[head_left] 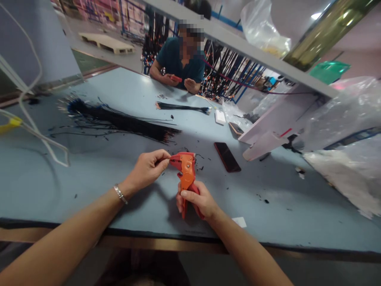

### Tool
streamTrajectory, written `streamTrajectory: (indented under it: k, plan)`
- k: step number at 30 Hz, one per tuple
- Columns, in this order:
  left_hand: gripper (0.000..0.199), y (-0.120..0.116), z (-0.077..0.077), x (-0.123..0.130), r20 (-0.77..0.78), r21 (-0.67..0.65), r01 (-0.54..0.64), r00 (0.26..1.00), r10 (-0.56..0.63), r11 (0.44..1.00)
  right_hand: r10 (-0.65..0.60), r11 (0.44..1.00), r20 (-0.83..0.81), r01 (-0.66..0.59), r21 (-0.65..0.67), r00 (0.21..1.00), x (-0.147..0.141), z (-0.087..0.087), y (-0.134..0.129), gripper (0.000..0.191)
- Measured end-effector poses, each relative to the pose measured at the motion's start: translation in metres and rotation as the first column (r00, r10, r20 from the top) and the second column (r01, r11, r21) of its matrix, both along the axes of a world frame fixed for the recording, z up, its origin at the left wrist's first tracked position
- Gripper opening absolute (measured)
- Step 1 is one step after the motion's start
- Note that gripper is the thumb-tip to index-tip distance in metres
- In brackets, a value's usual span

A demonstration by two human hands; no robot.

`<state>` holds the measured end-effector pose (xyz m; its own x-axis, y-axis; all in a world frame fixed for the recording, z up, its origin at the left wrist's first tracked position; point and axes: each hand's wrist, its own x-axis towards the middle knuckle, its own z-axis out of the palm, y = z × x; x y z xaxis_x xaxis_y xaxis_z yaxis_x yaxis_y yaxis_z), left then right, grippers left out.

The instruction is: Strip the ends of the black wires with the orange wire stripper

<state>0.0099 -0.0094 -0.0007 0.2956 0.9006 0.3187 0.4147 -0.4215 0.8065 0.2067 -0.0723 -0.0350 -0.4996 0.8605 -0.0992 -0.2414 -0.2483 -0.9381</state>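
Observation:
My right hand grips the handles of a red and orange wire stripper, held upright over the table with its jaws to the left. Right at the jaws, my left hand is closed in a pinch, thumb against fingers. Whatever sits between those fingertips is too small to make out. Beyond my hands lies a large bundle of black wires, its ends fanned out on the left. Small black scraps are scattered beside the stripper.
Across the blue-grey table a co-worker holds a red tool. A smaller wire bundle lies before them. To the right are a phone, a white box and plastic bags. A shelf beam crosses above.

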Motion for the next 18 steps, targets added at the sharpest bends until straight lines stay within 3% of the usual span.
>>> streamTrajectory:
  k: [18]
  plan:
    - [0.023, -0.0030, 0.0004, -0.0002, -0.010, 0.010, -0.014, 1.000, 0.014, 1.000, -0.013, 0.999, 0.046, 0.011, 0.044, 0.999, -0.0043, 0.0018, 0.0001, 0.038]
